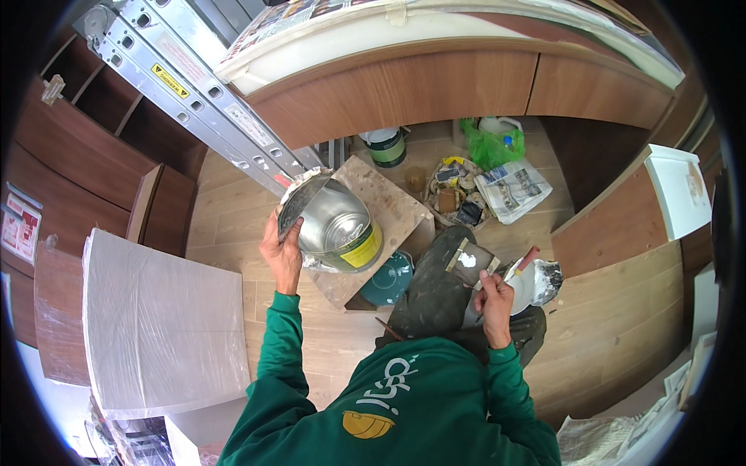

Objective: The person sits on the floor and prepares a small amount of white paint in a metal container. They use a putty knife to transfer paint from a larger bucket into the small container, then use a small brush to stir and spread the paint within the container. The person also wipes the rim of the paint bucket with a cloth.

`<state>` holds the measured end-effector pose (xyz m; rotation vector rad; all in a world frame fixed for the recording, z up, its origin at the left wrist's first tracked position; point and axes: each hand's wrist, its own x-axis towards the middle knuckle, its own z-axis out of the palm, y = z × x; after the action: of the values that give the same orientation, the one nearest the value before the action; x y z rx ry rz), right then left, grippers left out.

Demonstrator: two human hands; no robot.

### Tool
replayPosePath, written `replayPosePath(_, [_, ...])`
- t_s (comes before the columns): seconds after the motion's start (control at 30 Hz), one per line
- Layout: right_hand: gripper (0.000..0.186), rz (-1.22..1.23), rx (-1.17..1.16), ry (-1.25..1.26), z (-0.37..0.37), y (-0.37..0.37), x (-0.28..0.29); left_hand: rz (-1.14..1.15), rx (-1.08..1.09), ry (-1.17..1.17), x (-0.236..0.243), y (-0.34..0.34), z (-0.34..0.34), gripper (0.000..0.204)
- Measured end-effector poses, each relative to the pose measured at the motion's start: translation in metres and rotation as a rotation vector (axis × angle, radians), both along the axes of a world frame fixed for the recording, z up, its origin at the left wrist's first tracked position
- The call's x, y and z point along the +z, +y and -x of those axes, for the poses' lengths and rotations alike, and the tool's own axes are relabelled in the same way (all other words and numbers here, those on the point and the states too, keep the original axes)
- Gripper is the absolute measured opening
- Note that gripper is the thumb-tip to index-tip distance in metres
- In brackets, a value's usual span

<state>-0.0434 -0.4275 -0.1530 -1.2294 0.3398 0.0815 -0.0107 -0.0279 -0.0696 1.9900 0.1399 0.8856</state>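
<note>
My left hand [281,260] grips a paint-crusted metal lid [301,198] at the left of an open silver-lined can [355,248] with a yellow label, on a stained board [406,200]. Low right, my right hand [493,303] pinches a square metal filling knife [470,260] bearing a white blob. Beside it sit a white container [523,283] with crusted white material and a red-handled tool [527,258]. A teal lid or bucket [388,279] lies below the board.
An aluminium ladder [186,85] leans at upper left. Under the wooden counter [388,85] are a pail [385,147], green bag [486,144], tool tray [451,202] and newspaper [513,190]. A wrapped panel [163,326] stands left; a wooden panel [606,217] stands right.
</note>
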Motion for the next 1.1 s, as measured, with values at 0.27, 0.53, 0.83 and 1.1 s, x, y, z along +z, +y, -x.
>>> replayPosePath(0.27, [0.036, 0.073, 0.144, -0.033, -0.004, 0.013, 0.03, -0.773, -0.024, -0.202, 0.054, -0.033, 0.026, 0.042])
replayPosePath(0.53, [0.045, 0.295, 0.411, -0.064, -0.013, 0.039, 0.044, -1.075, -0.144, -0.211, 0.115, -0.046, 0.044, 0.05])
replayPosePath(0.83, [0.045, 0.235, 0.486, -0.123, -0.022, 0.057, 0.073, -1.162, -0.183, -0.251, 0.147, -0.048, 0.04, 0.048])
replayPosePath(1.1, [0.044, 0.223, 0.543, -0.145, -0.03, 0.072, 0.091, -1.281, -0.237, -0.237, 0.169, -0.054, 0.038, 0.043])
